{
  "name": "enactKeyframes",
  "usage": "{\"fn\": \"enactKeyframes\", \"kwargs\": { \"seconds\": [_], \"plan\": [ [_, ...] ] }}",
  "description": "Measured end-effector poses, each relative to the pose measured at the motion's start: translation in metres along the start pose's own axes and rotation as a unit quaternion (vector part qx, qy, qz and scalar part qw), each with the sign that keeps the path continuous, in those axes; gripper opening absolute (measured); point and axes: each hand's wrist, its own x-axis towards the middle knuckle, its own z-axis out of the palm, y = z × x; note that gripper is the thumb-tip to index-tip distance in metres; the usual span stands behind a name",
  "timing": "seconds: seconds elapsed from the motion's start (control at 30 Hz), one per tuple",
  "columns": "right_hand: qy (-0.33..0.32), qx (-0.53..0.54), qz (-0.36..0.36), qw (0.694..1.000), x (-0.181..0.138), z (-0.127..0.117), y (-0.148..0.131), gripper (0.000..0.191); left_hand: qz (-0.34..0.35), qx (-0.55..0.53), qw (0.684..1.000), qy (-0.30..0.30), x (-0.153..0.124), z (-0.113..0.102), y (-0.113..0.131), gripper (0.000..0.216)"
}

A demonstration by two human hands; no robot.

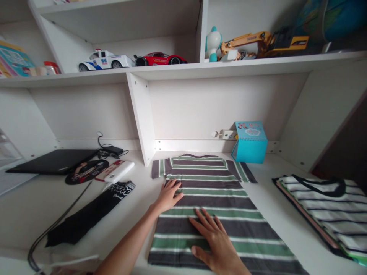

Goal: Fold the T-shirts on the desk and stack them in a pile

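A small T-shirt [209, 183] with grey, green and white stripes lies flat on the white desk [269, 198], neck toward the wall. My left hand [168, 196] rests flat and open on the shirt's left edge, below the left sleeve. My right hand [215, 238] lies open, fingers spread, on the lower middle of the shirt.
A stack of folded striped garments [323, 210] sits at the right. A blue box [250, 142] stands by the wall. At left lie a black cloth [88, 214], a white power bank [119, 172], a closed laptop [54, 160] and cables. Toy cars [106, 60] and a toy excavator [263, 44] sit on the shelf above.
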Motion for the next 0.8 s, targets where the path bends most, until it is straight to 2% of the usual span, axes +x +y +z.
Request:
{"fn": "enactKeyframes", "kwargs": {
  "seconds": [0.33,0.43,0.5,0.6,0.67,0.73,0.8],
  "plan": [
    [-0.002,-0.005,0.004,1.0,-0.004,-0.003,-0.006,0.063,0.007,-0.014,1.0,0.019,0.002,0.006,-0.003,0.055],
    [0.012,-0.001,-0.011,1.0,-0.005,0.0,0.0,0.062,-0.003,-0.029,0.997,0.074,0.009,-0.002,-0.006,0.049],
    [0.012,0.002,-0.018,1.0,-0.006,-0.002,0.002,0.062,-0.048,-0.021,0.992,0.119,0.02,-0.013,-0.013,0.042],
    [-0.015,0.003,0.011,1.0,-0.002,-0.009,-0.013,0.062,-0.185,0.013,0.975,0.121,0.043,-0.034,-0.034,0.039],
    [-0.001,0.006,0.008,1.0,0.005,-0.012,-0.039,0.057,-0.272,0.024,0.956,0.111,0.058,-0.046,-0.051,0.044],
    [0.016,0.011,-0.044,0.999,0.016,-0.008,-0.073,0.054,-0.328,0.019,0.938,0.113,0.069,-0.052,-0.066,0.048],
    [-0.012,-0.007,-0.104,0.994,0.029,0.002,-0.107,0.058,-0.362,0.009,0.925,0.116,0.076,-0.053,-0.078,0.05]
  ]
}}
